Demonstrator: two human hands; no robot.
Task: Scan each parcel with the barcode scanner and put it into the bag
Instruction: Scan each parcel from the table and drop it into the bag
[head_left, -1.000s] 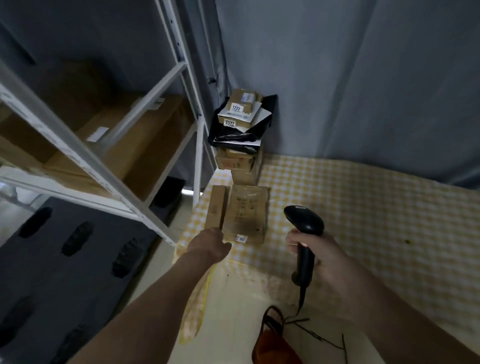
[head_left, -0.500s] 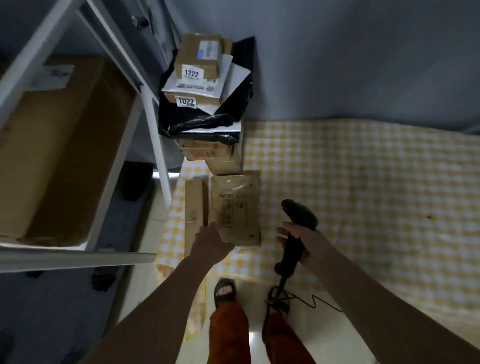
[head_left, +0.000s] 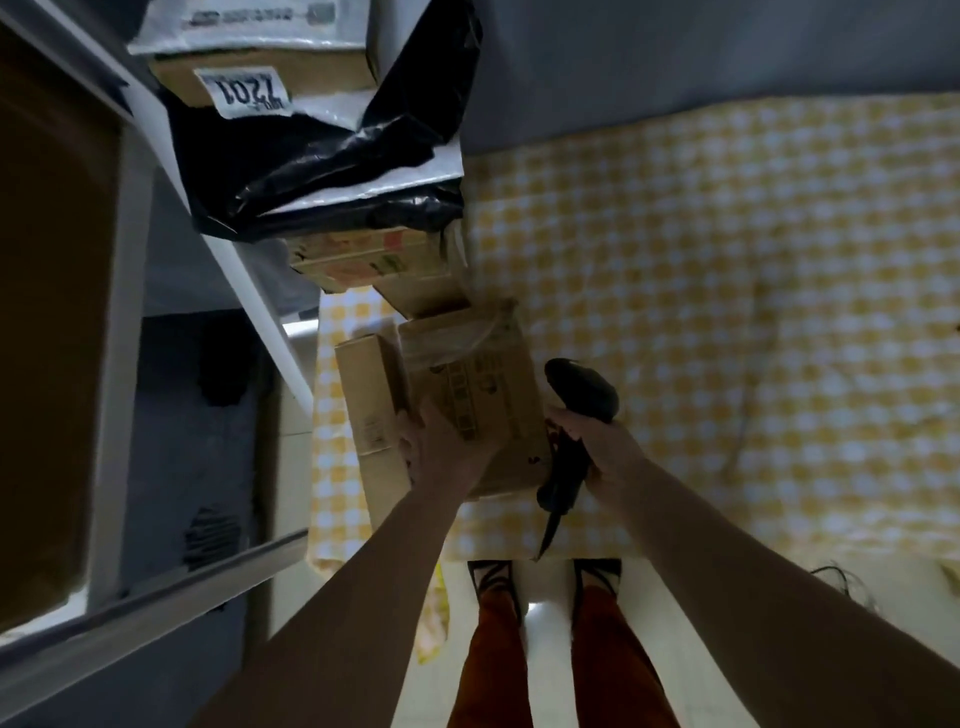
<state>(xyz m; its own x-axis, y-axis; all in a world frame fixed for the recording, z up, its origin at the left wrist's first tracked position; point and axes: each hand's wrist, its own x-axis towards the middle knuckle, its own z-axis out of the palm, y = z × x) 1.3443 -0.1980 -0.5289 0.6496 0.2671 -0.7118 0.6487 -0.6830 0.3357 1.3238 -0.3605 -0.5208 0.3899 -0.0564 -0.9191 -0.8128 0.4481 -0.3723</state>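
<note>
A yellow-and-white checked cloth (head_left: 727, 312) covers the table, rumpled toward the right. Grey curtain (head_left: 727, 47) hangs behind it. On the left, a white metal shelf (head_left: 130, 218) holds a big brown carton (head_left: 47, 338). Down below, orange trousers (head_left: 519, 670), sandals (head_left: 493, 582) on pale floor (head_left: 540, 675).

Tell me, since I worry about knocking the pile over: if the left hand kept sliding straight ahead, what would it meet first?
Probably the stack of parcels just beyond the flat box that the left hand rests on, though depth is unclear.
</note>
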